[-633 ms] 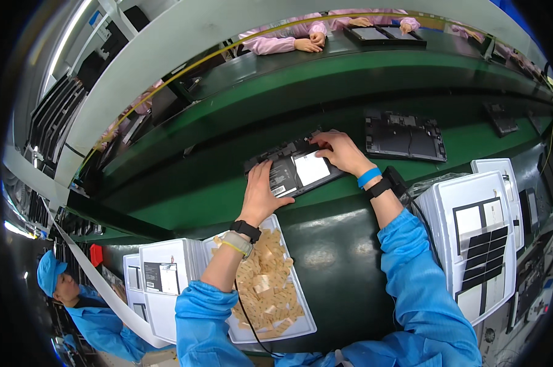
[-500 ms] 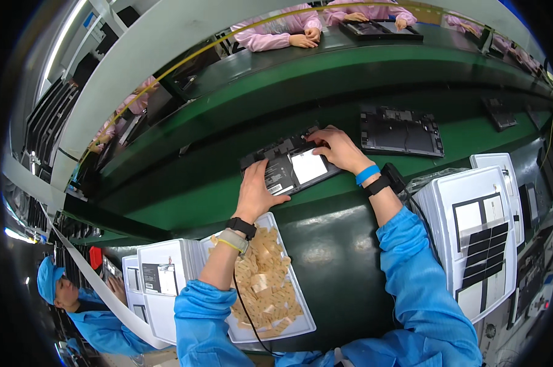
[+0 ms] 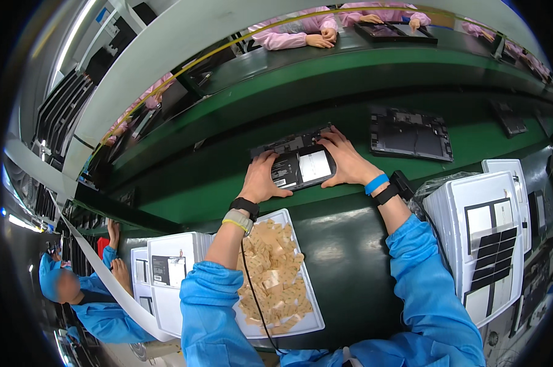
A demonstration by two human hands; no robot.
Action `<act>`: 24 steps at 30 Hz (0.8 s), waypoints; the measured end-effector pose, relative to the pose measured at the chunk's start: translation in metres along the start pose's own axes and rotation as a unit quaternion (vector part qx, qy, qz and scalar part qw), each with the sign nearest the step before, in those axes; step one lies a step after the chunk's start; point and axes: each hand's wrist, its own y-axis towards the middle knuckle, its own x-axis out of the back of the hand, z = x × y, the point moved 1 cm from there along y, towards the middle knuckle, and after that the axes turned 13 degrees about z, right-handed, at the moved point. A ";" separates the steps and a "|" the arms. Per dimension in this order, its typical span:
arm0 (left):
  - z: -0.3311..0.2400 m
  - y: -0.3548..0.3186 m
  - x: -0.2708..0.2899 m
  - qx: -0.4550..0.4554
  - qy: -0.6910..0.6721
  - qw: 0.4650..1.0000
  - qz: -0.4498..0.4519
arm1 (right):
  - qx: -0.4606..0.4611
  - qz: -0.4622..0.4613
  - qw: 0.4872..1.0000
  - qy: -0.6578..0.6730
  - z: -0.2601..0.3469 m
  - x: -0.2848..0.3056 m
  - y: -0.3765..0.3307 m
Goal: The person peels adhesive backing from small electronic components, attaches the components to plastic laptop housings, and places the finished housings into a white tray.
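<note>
On the green belt, a black tablet-like device housing (image 3: 293, 145) lies flat with its inside up. Set in it is a flat battery pack (image 3: 313, 166), part black with a label and part bright white. My left hand (image 3: 261, 178) grips the housing's left side, fingers over the far part and thumb along the near edge. Around the right end is my right hand (image 3: 348, 160), its fingers at the far corner and its thumb at the near edge. Both hands are closed on the housing. A second open black housing (image 3: 409, 134) rests on the belt to the right.
In front of me stands a white tray (image 3: 317, 315) heaped with tan adhesive pieces. Stacked white trays (image 3: 515, 269) with black and white panels are at right, more stacked trays (image 3: 168, 301) at left. A thin black cable (image 3: 252, 287) crosses the tan pieces. A blue-clad co-worker (image 3: 99, 306) is at left.
My right hand has moved from bent fingers over the battery to a grip around the housing's right end. My left hand stays at its left side. The view has shifted slightly.
</note>
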 end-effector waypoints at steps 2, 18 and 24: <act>-0.001 -0.002 0.003 0.041 0.060 0.996 0.054 | -0.005 0.013 1.000 -0.011 0.003 -0.001 -0.001; 0.002 -0.009 -0.034 0.042 0.131 0.987 0.083 | -0.109 0.013 0.957 -0.268 0.077 -0.028 0.001; 0.021 -0.021 -0.047 -0.013 0.159 0.986 0.037 | -0.031 -0.024 0.982 -0.184 0.067 -0.075 0.032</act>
